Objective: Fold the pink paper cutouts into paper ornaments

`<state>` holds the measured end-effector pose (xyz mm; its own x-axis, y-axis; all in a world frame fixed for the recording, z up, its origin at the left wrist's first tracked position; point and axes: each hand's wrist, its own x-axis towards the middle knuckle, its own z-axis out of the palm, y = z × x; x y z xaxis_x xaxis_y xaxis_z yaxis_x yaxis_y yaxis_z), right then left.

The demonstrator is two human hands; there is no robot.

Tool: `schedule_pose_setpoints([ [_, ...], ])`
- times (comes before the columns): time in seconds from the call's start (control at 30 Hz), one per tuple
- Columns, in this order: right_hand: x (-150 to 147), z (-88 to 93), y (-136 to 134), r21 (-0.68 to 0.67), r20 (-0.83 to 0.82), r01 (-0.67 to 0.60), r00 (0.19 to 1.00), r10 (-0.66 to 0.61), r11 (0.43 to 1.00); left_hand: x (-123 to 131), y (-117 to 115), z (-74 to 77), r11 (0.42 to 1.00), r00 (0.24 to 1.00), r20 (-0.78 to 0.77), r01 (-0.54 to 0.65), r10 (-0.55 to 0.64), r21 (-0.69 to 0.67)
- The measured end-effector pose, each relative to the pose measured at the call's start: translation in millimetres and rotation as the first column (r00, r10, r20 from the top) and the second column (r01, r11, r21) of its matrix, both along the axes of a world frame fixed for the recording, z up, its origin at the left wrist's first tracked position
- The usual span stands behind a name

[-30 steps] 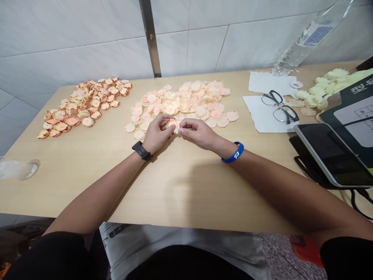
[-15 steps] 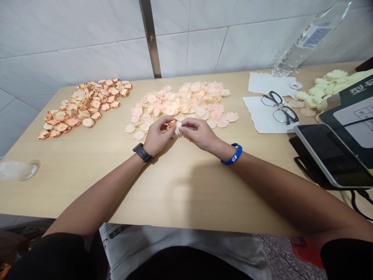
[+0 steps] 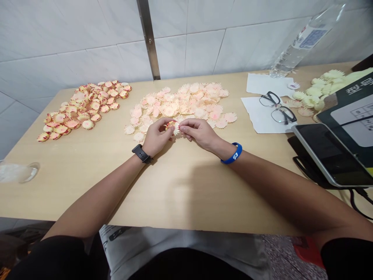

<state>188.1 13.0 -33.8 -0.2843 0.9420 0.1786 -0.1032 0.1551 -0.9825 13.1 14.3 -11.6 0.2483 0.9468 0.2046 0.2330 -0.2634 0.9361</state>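
Observation:
Between my hands is a small cream artificial flower (image 3: 176, 128) with red-tipped petals, its far part covered by fingers. My left hand (image 3: 159, 136), with a black watch at the wrist, is closed round the flower's left side. The thumb and fingertips of my right hand (image 3: 199, 133) are pinched together at the flower's right edge; a blue wristband sits on that arm. Just behind the hands lies a spread of pale pink flower pieces (image 3: 186, 99). Farther left is a heap of cream flowers with red edges (image 3: 84, 107).
On the right are eyeglasses (image 3: 278, 107) on white paper (image 3: 253, 116), a leaning clear bottle (image 3: 305, 42), pale green flower pieces (image 3: 317, 89) and a phone (image 3: 335, 153) on a stand. A clear cup (image 3: 20, 172) lies at the left. Tiled wall (image 3: 201, 50) backs the table (image 3: 151, 194).
My right fingertips have shifted slightly at the flower's edge, and more of its cream petals show. My left hand keeps its hold. The view has moved a little.

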Motion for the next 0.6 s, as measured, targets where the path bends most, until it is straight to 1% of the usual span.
schedule_pose_setpoints([
  [0.13, 0.3, -0.4, 0.2, -0.016, -0.013, -0.003, 1.000, 0.003, 1.000, 0.2, 0.0, 0.9, 1.000, 1.000, 0.013, -0.002, 0.002, -0.022],
  [0.37, 0.7, -1.2, 1.1, -0.001, -0.002, -0.013, 1.000, 0.013, 1.000, 0.1, 0.3, 0.8, 0.999, 1.000, 0.026, 0.006, -0.005, -0.040],
  [0.6, 1.6, 1.6, -0.4, 0.005, -0.013, -0.031, 0.999, 0.031, 1.000, 0.4, -0.4, 1.7, 1.000, 1.000, 0.020, 0.006, -0.005, -0.028],
])
